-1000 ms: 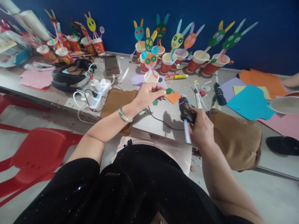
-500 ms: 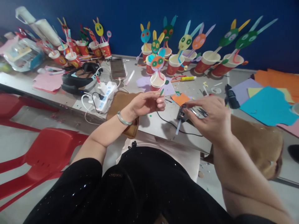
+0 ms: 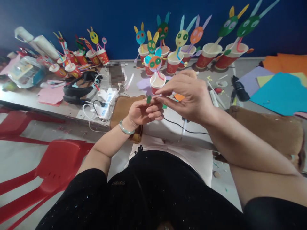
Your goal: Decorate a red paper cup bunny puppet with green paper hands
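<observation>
"Why does our left hand (image 3: 145, 112) pinch the green piece (image 3: 149, 99)?"
"Probably for steadiness, above the tabletop (image 3: 155, 128) near its front edge; whether our right hand's (image 3: 190, 95) fingers grasp anything, we cannot tell."

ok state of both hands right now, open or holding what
Left hand: closed, holding a green piece.
Right hand: up against or close by the left; cannot tell whether it holds anything.

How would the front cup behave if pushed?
Front cup: probably light, as it looks like thin paper. Likely tippy, since the orange-faced figure stands well above its rim. The figure may wobble: its legs look slender.
</observation>
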The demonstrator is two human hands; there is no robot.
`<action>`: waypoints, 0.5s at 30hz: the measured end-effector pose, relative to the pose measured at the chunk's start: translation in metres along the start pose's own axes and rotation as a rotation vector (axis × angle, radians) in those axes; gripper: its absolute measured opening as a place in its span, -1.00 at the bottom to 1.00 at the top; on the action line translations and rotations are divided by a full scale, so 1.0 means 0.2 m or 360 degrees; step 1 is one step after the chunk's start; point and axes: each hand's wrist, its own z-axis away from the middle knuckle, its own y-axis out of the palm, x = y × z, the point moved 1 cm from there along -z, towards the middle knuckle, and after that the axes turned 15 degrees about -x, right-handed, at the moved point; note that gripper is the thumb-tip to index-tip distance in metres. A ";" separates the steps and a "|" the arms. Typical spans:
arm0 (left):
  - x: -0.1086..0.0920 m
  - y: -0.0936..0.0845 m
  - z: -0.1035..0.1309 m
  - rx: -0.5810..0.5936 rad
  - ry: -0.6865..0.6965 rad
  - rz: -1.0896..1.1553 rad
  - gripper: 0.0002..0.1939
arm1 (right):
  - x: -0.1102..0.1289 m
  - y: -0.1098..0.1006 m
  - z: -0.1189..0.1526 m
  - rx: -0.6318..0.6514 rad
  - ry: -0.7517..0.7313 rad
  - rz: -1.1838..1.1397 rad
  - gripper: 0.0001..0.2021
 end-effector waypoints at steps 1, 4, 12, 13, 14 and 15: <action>0.00 0.00 0.00 0.0014 -0.0017 -0.0002 -0.53 | 0.00 0.01 -0.01 0.0011 -0.0042 -0.0004 -0.75; 0.01 0.00 -0.01 0.0066 -0.0067 0.0002 -0.58 | -0.02 0.02 -0.02 0.0032 -0.0105 -0.0053 -0.74; -0.04 -0.02 -0.03 0.0120 -0.0084 -0.0023 -0.60 | -0.01 0.00 -0.03 0.0234 -0.0249 0.0072 -0.71; -0.05 -0.03 -0.03 0.0085 -0.0102 -0.0029 -0.61 | -0.01 -0.01 -0.03 0.0305 -0.0184 0.0068 -0.72; -0.06 -0.03 -0.03 0.0045 -0.0118 -0.0027 -0.63 | 0.00 -0.01 -0.04 0.0353 -0.0106 0.0046 -0.73; -0.06 -0.03 -0.03 0.0009 -0.0132 -0.0013 -0.65 | 0.00 -0.01 -0.04 0.0386 -0.0020 0.0018 -0.73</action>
